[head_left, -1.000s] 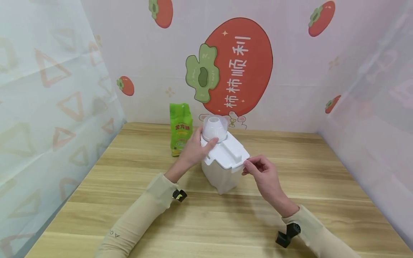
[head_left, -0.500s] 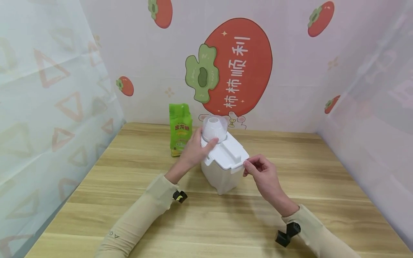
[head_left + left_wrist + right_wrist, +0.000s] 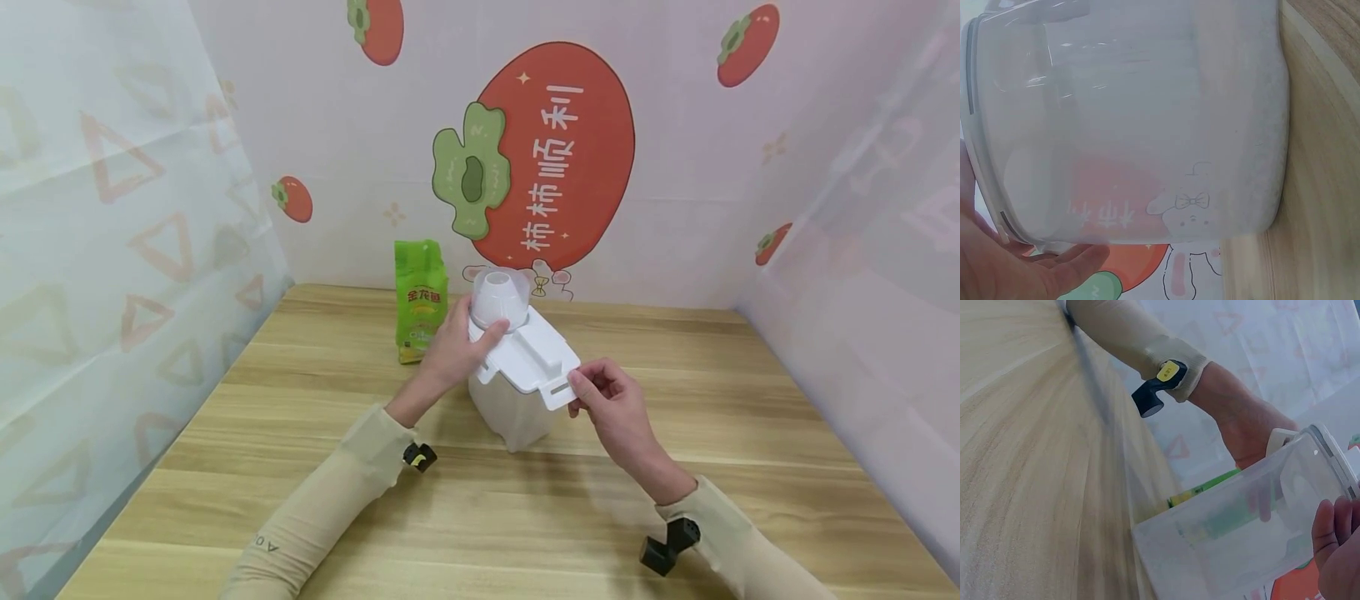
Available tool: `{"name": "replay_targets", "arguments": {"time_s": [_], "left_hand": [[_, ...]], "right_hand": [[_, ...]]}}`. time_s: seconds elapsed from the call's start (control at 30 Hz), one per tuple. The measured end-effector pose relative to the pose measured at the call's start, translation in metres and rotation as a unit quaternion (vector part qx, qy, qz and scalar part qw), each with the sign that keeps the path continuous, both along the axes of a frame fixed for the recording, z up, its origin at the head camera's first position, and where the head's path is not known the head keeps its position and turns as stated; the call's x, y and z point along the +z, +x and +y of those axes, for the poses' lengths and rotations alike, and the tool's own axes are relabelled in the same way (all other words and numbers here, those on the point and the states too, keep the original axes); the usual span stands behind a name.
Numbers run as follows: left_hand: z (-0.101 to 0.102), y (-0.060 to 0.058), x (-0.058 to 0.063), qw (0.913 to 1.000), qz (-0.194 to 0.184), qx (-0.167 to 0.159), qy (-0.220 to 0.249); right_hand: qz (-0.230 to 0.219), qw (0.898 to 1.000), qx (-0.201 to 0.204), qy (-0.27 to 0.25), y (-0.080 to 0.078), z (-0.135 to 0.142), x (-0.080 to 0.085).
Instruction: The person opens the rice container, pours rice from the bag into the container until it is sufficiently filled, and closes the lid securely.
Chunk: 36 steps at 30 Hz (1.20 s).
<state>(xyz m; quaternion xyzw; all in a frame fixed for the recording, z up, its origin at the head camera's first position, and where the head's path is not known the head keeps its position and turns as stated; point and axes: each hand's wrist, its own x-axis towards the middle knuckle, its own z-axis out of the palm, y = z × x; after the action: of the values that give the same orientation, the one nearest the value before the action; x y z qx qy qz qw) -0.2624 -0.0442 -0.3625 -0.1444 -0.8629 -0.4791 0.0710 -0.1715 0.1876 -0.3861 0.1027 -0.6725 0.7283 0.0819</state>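
Observation:
A translucent plastic storage container with a white lid stands on the table, a clear cup upside down on the lid's far end. My left hand holds the lid's left edge, thumb on top by the cup and fingers down the side. At the near end, a slotted white latch sticks outward from the lid; my right hand pinches its right end between thumb and fingers. In the left wrist view, the container wall fills most of the frame. Another white latch shows beside the left hand in the right wrist view.
Behind the left hand, a green food bag stands upright. The wooden table ends at a printed backdrop at the back, with cloth walls on both sides. Each sleeve carries a small black camera.
The right hand has lifted the near latch from lying down against the container's edge to sticking outward, showing its slot. The left hand and the container stay in place.

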Motion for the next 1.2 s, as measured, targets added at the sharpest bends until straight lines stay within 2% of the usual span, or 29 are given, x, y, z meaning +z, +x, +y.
{"name": "replay_targets", "arguments": {"time_s": [0.17, 0.33, 0.5, 0.6, 0.8, 0.9, 0.97, 1.03, 1.2], "left_hand": [[-0.002, 0.001, 0.003, 0.9997, -0.01, -0.003, -0.02], [-0.006, 0.006, 0.007, 0.9974, -0.009, -0.011, -0.071], [-0.012, 0.016, 0.015, 0.9912, 0.002, -0.016, -0.131], [-0.015, 0.024, 0.021, 0.9824, 0.027, -0.004, -0.185], [-0.019, 0.039, 0.032, 0.9535, 0.116, 0.021, -0.277], [-0.02, 0.046, 0.036, 0.944, 0.155, 0.016, -0.291], [-0.02, 0.05, 0.037, 0.9416, 0.172, 0.008, -0.29], [-0.019, 0.053, 0.038, 0.943, 0.181, 0.001, -0.279], [-0.013, 0.06, 0.041, 0.9472, 0.177, -0.006, -0.268]], "right_hand": [[-0.006, 1.0, 0.015, -0.013, 0.0, 0.001, 0.002], [-0.011, 1.0, 0.019, -0.019, 0.0, 0.001, 0.004], [-0.013, 0.999, 0.022, -0.028, 0.0, 0.001, 0.005], [-0.015, 0.999, 0.03, -0.036, -0.001, 0.002, 0.006], [-0.025, 0.998, 0.043, -0.028, 0.0, 0.004, 0.007], [-0.03, 0.998, 0.044, -0.029, 0.0, 0.004, 0.008], [-0.033, 0.998, 0.042, -0.033, 0.0, 0.004, 0.008], [-0.036, 0.998, 0.041, -0.037, 0.0, 0.004, 0.008], [-0.043, 0.997, 0.048, -0.047, 0.002, 0.001, 0.009]]}}
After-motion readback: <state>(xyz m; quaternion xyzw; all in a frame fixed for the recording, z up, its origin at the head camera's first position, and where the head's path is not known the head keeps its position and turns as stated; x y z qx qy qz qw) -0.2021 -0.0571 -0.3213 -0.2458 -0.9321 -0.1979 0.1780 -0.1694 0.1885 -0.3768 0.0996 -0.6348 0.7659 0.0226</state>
